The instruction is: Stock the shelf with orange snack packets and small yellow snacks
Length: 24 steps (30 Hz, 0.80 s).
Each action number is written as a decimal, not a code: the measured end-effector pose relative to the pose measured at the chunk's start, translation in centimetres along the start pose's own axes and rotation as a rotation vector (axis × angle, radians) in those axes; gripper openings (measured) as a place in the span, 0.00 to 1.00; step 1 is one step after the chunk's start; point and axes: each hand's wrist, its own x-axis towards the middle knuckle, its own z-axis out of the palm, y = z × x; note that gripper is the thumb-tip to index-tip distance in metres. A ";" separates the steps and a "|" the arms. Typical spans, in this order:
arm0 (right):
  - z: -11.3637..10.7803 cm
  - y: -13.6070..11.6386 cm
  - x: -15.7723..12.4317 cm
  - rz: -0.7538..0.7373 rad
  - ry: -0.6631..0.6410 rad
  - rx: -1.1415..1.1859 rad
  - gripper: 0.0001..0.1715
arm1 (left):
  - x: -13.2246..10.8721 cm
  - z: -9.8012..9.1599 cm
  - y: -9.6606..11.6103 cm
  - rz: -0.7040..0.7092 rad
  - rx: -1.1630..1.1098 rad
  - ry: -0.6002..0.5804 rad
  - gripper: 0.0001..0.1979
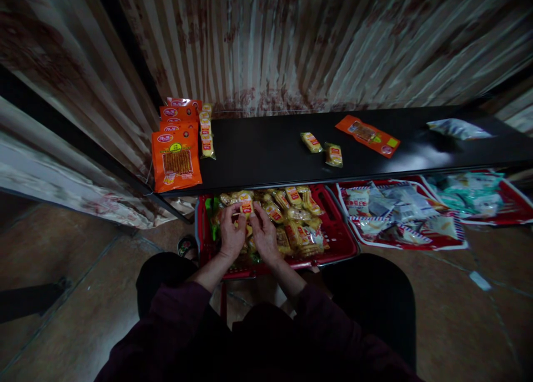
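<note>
Both my left hand (232, 230) and my right hand (264, 235) grip a small snack packet (246, 205) with a clear wrapper and a red and yellow label. They hold it from its two sides, over a red basket (343, 232) full of similar yellow snack packets (296, 233). On the black shelf (258, 149) just beyond, a row of the same packets (207, 132) stands beside several orange snack bags (177, 159). Two single packets, one left (311, 142) and one right (333, 155), lie farther along the shelf.
An orange bag (368, 136) and a whitish packet (458, 129) lie on the shelf's right part. Below are a basket of white and blue packets (402, 210) and another with green ones (474, 196). A dark shelf post (127, 43) rises at left, with a patterned curtain (266, 43) behind.
</note>
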 end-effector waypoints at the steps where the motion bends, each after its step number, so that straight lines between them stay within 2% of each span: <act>1: 0.1 -0.1 0.0 0.003 -0.001 0.013 0.27 | 0.1 0.0 0.1 0.002 0.007 0.004 0.11; 7: 0.5 0.0 0.4 -0.031 0.020 0.075 0.23 | 0.4 -0.2 0.0 0.041 0.053 0.040 0.08; 12: 0.6 -0.1 0.7 -0.099 0.037 0.022 0.18 | 0.6 -0.3 0.1 0.030 0.015 0.079 0.09; 24: 1.3 -1.4 1.0 -0.089 0.036 0.034 0.19 | 1.4 -0.9 1.8 0.049 0.063 0.153 0.08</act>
